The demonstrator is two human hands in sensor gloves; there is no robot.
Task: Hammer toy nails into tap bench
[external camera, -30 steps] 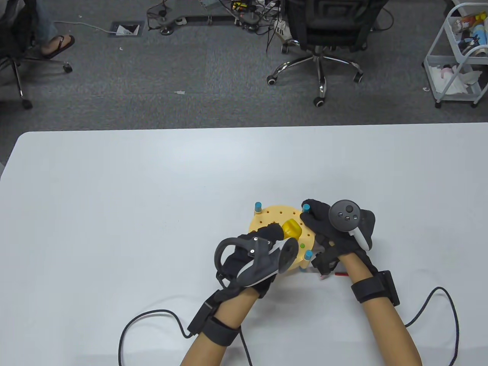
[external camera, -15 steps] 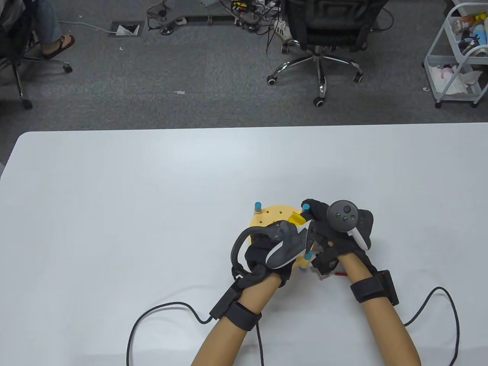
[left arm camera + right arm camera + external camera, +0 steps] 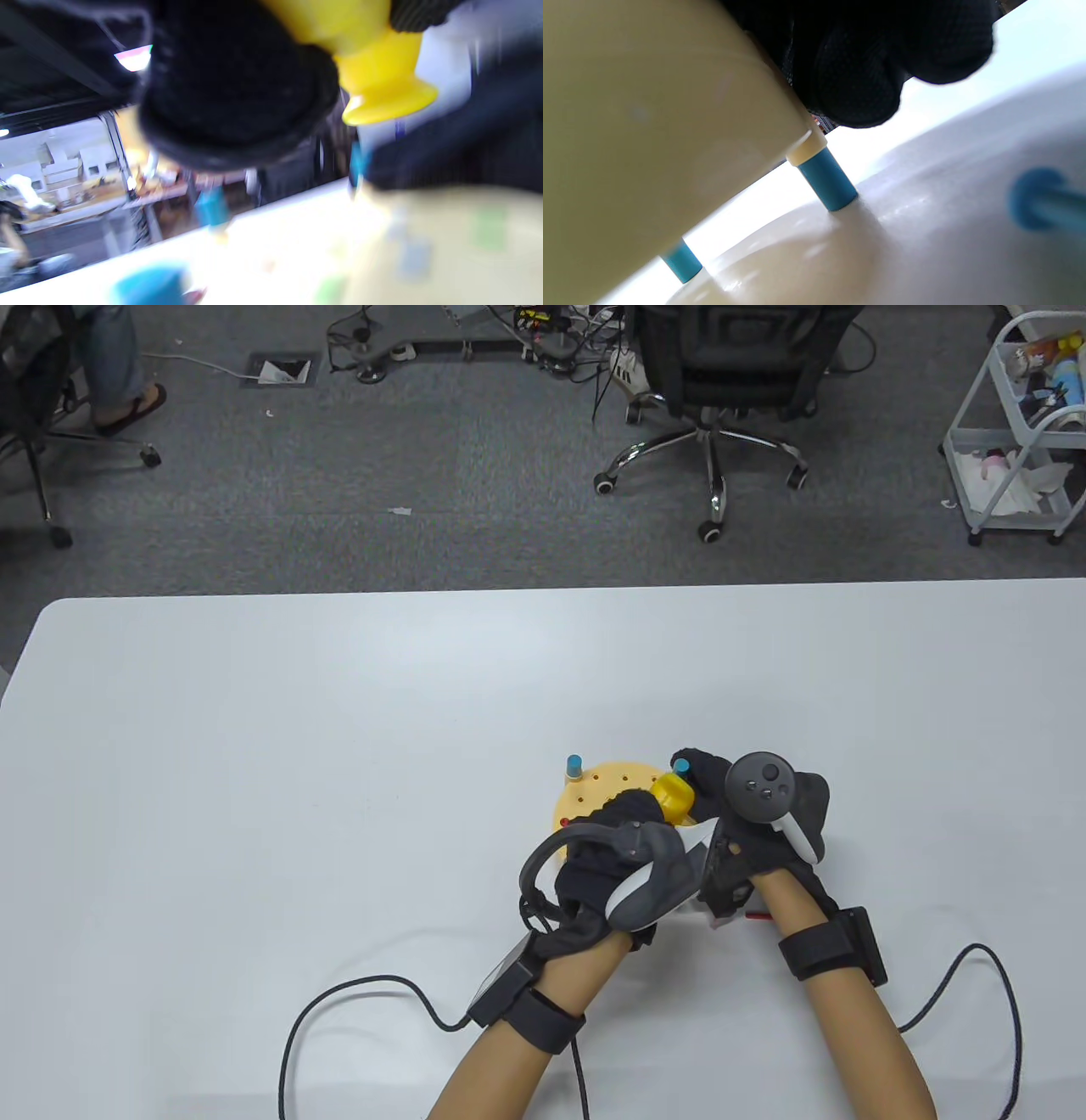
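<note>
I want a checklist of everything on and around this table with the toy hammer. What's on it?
Surface: white table, bare on the left.
Job's things: round yellow tap bench on blue legs; yellow toy hammer over it.
Clutter: small red item by the right wrist.
Grippers: left hand grips the hammer; right hand rests on the bench edge.
Cables: black cables from both wrists.
Surroundings: office chair, white cart, grey carpet.

I see a round, pale-yellow perforated tap bench (image 3: 607, 789) standing on blue-tipped legs (image 3: 826, 184) on the table. A yellow plastic toy hammer head (image 3: 673, 798) sits above its right portion.
</note>
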